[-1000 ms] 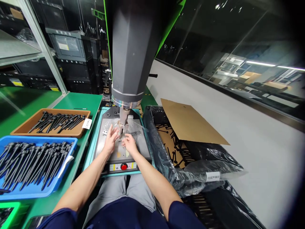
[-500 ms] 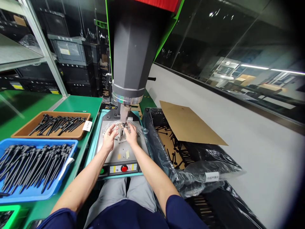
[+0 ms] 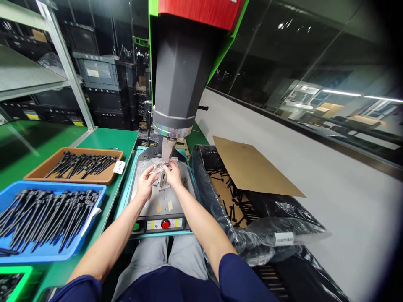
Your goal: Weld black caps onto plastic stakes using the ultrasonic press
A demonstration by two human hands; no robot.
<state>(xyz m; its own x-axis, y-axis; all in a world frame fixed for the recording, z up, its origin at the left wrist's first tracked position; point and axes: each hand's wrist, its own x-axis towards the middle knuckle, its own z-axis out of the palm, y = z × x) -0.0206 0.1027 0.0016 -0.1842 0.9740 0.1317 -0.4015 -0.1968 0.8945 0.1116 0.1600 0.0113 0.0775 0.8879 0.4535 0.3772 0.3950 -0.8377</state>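
Note:
My left hand is just left of a small metal fixture on the press's base plate. Its fingers are slightly bent and apart, with nothing visible between them. Against the fixture's right side is my right hand, fingers pinched near a small dark piece too small to make out. Right above the fixture stands the tip of the press's metal horn. Behind my left fingers lies crumpled clear plastic on the plate.
On the green table to the left are a brown tray and a blue tray of black long-stemmed parts. A plastic-lined box with similar parts and a cardboard sheet stands right. A red button faces me.
My left hand has drawn slightly down from the fixture. My right hand has shifted up a little, and a small dark piece now shows at its fingertips. The whole view has tilted slightly.

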